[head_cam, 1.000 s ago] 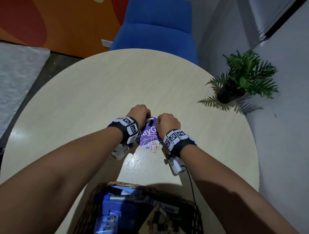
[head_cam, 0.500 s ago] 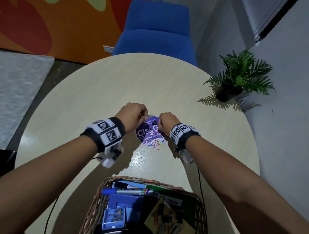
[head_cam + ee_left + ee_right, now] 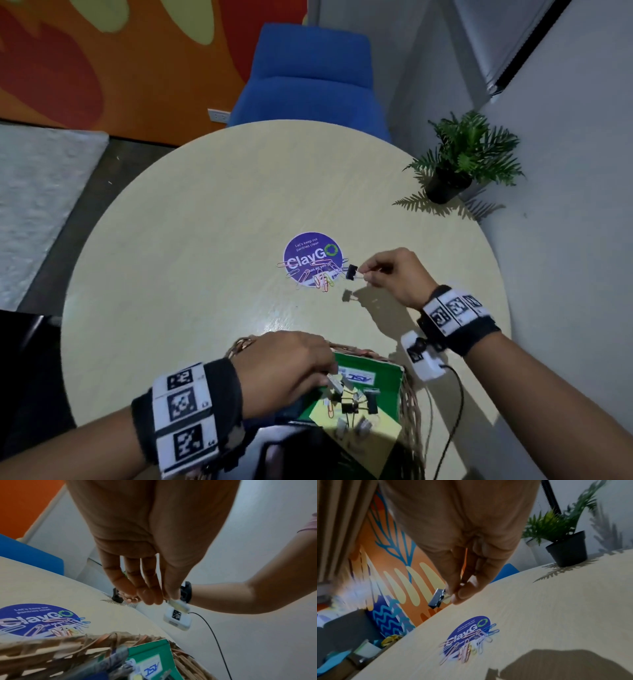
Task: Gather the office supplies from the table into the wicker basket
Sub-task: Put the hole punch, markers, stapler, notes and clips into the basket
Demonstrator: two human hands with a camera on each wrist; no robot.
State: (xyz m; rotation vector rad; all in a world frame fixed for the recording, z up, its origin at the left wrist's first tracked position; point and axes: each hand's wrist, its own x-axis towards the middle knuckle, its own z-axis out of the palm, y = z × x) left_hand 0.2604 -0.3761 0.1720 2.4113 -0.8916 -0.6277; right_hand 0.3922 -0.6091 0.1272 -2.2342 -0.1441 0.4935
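Observation:
Several coloured paper clips (image 3: 317, 275) (image 3: 469, 642) (image 3: 68, 628) lie on a round purple sticker (image 3: 310, 251) in the middle of the table. Just right of them my right hand (image 3: 367, 275) (image 3: 456, 595) pinches a black binder clip (image 3: 351, 272) (image 3: 436, 600) by its handles, lifted off the tabletop. At the near edge stands the wicker basket (image 3: 409, 397) (image 3: 68, 646). My left hand (image 3: 329, 376) (image 3: 163, 600) hovers over it, its fingertips pinching a small pale clip (image 3: 334, 382) (image 3: 179, 605). Inside lie a green box (image 3: 383, 371), a yellow pad and several binder clips (image 3: 359, 404).
A potted plant (image 3: 452, 174) stands at the table's far right edge by the white wall. A blue chair (image 3: 308, 78) is behind the table. A black cable (image 3: 448, 411) trails from my right wrist camera past the basket's right side.
Both hands have left the sticker. The left has drawn back over the basket with a pale clip; the right has lifted a black binder clip off to the right.

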